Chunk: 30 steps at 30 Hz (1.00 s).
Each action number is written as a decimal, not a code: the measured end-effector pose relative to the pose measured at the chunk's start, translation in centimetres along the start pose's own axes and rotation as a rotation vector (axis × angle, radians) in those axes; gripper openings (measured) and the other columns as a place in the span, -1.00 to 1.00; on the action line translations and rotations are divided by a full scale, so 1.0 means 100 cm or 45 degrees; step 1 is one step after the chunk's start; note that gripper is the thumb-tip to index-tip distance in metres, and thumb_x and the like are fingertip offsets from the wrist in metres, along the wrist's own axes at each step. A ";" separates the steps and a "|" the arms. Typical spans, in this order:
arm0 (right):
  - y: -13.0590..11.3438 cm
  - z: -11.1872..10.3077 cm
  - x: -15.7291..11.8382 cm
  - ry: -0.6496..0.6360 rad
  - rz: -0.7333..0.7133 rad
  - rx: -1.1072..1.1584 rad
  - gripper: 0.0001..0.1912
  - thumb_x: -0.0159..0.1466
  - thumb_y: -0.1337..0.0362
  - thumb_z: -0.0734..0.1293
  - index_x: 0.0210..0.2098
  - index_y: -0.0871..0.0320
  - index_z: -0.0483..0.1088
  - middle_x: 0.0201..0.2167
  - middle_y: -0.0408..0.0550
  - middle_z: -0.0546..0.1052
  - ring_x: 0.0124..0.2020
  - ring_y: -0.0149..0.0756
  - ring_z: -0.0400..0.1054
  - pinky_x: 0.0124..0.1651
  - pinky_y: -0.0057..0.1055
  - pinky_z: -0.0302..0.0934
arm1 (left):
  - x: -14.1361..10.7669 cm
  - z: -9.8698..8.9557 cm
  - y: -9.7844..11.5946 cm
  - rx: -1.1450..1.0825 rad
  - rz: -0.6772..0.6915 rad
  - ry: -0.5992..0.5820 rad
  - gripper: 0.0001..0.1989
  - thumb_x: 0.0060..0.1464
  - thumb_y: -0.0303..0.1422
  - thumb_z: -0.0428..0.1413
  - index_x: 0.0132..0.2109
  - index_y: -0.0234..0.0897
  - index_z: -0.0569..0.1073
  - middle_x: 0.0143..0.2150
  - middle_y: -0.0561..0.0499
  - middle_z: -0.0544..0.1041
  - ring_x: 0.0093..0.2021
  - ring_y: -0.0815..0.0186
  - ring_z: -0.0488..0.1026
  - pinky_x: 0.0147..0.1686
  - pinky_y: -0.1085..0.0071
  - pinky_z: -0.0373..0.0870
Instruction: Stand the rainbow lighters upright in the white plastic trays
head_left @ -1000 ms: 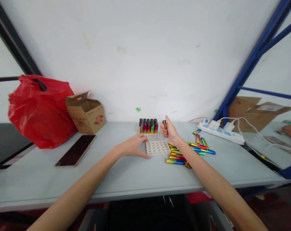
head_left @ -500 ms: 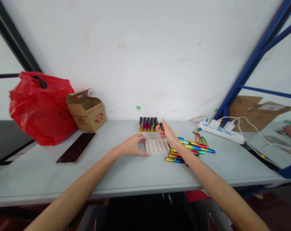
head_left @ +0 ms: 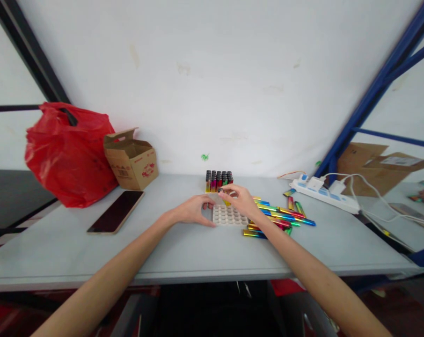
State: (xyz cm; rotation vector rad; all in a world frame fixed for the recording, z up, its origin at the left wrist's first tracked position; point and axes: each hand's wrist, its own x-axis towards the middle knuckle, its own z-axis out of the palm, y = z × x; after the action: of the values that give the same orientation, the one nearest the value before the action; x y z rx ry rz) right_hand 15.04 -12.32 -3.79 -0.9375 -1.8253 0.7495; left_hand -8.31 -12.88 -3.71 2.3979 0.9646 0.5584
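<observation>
the right hand (head_left: 240, 200) pinches a dark-topped lighter (head_left: 221, 190) above the white tray (head_left: 230, 216).

Both hands, the left (head_left: 197, 209) and the right (head_left: 240, 200), are bare (no gloves, no rings that I can make out), with slender fingers; the forearms are uncovered too, with no sleeve, watch or bracelet in view.

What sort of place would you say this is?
Probably a small workshop bench, judging by the blue metal frame, the upright rows of black-topped colourful lighters and the white plastic power strip.
</observation>
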 end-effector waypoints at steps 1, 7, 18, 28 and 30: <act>0.001 0.001 0.000 -0.003 0.002 0.013 -0.63 0.29 -0.03 0.44 -0.11 0.13 0.59 -0.21 0.01 0.65 -0.20 -0.21 0.50 -0.10 -0.29 0.39 | 0.000 0.000 0.000 -0.003 0.003 0.001 -0.33 -0.22 -0.02 0.47 0.01 -0.27 0.57 -0.14 -0.04 0.59 -0.16 0.16 0.50 -0.08 0.26 0.45; 0.005 0.004 -0.003 -0.027 -0.060 -0.032 -0.63 0.32 -0.02 0.44 -0.08 0.13 0.58 -0.16 0.04 0.65 -0.16 -0.20 0.53 -0.09 -0.28 0.44 | 0.001 0.000 -0.002 0.006 0.000 0.006 -0.38 -0.25 0.02 0.47 -0.13 -0.28 0.55 -0.21 0.01 0.55 -0.20 0.18 0.47 -0.14 0.30 0.40; -0.003 -0.022 0.004 -0.191 -0.250 -0.488 -0.70 0.47 0.04 0.29 -0.07 0.09 0.56 -0.13 0.02 0.64 -0.13 -0.18 0.50 0.03 -0.25 0.33 | 0.001 -0.003 -0.001 0.092 0.019 0.014 -0.39 -0.20 0.06 0.43 -0.10 -0.26 0.58 -0.21 0.01 0.56 -0.21 0.19 0.48 -0.15 0.32 0.41; 0.053 -0.104 0.000 -0.318 0.145 -1.001 -0.82 0.33 0.28 0.43 -0.11 0.19 0.63 -0.16 0.16 0.67 -0.13 -0.06 0.53 0.02 -0.26 0.33 | -0.001 -0.008 -0.005 0.274 0.021 0.036 -0.48 -0.10 0.05 0.36 -0.16 -0.27 0.56 -0.21 -0.03 0.53 -0.19 0.15 0.48 -0.11 0.27 0.42; 0.055 -0.103 0.001 -0.331 0.148 -0.945 -0.85 0.31 0.27 0.44 -0.16 0.16 0.65 -0.25 0.10 0.67 -0.22 -0.10 0.52 -0.05 -0.28 0.33 | -0.001 -0.008 -0.005 0.276 0.024 0.040 -0.48 -0.09 0.06 0.35 -0.16 -0.26 0.56 -0.20 -0.04 0.53 -0.18 0.13 0.48 -0.10 0.25 0.42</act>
State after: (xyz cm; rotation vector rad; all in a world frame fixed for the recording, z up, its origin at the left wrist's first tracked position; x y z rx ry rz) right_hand 25.97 -8.37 -4.13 -1.4760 -2.3527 0.2471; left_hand -9.02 -12.45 -3.39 2.5979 1.0656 0.5228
